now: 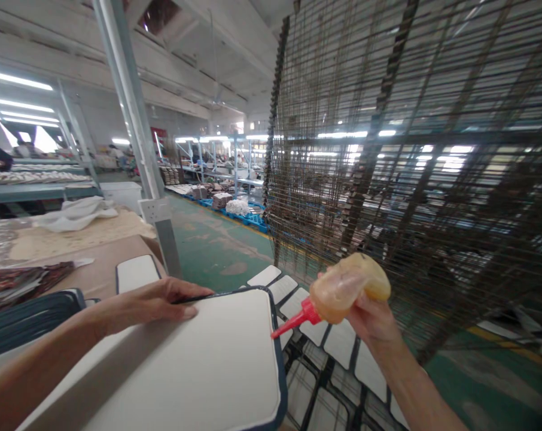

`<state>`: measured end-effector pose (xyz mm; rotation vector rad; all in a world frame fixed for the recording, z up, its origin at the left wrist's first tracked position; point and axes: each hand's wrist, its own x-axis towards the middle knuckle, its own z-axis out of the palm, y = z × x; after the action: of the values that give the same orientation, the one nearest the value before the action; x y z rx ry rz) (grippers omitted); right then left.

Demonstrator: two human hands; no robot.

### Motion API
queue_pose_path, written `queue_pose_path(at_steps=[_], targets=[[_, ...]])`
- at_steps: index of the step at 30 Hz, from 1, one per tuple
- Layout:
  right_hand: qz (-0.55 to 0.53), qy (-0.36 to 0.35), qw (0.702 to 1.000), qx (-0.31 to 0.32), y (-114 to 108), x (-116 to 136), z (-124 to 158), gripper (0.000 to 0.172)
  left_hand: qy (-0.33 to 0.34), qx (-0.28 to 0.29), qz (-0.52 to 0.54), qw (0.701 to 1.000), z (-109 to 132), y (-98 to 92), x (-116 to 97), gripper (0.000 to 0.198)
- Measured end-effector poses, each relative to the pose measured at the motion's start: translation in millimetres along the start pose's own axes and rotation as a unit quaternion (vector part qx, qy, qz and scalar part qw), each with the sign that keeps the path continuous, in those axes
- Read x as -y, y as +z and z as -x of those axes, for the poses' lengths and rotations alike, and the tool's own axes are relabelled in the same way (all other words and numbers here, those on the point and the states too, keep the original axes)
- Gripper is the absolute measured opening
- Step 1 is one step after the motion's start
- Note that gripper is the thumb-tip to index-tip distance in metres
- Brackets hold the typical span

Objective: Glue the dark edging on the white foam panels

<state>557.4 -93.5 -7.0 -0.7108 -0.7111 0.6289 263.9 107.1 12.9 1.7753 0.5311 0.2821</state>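
My left hand (163, 302) grips the far edge of a white panel with a dark blue border (208, 365), thumb on its face and fingers over the rim. In my right hand (370, 314) is a soft squeeze bottle (347, 284) of yellowish, glue-like liquid, tipped over to the left. Its red nozzle (295, 319) points at the inner side of the panel's right border, the tip at or just above the surface. My right fingers are partly hidden behind the bottle.
Several smaller white, dark-edged panels (338, 341) lie on the right below the bottle. A tall wire rack (325, 149) stands beyond them. To the left are a stack of dark-edged pieces (33, 320), a covered table (131, 242) and a metal post (139, 120).
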Motion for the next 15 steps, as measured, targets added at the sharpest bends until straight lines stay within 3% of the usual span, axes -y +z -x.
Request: queue_pose_path(at_steps=[5, 10, 15], targets=[[0.007, 0.014, 1.0, 0.009, 3.8, 3.6, 1.3, 0.07, -0.025, -0.021, 0.023, 0.999, 1.4, 4.7, -0.8, 0.044], [0.01, 0.028, 0.999, 0.012, 7.1, 4.8, 4.1, 0.071, -0.04, 0.009, 0.018, 0.999, 2.6, 4.7, -6.6, 0.043], [0.003, 0.042, 0.999, -0.008, 6.1, 6.8, 8.1, 0.075, -0.033, -0.016, 0.017, 0.999, 2.9, 4.3, -2.9, 0.047]])
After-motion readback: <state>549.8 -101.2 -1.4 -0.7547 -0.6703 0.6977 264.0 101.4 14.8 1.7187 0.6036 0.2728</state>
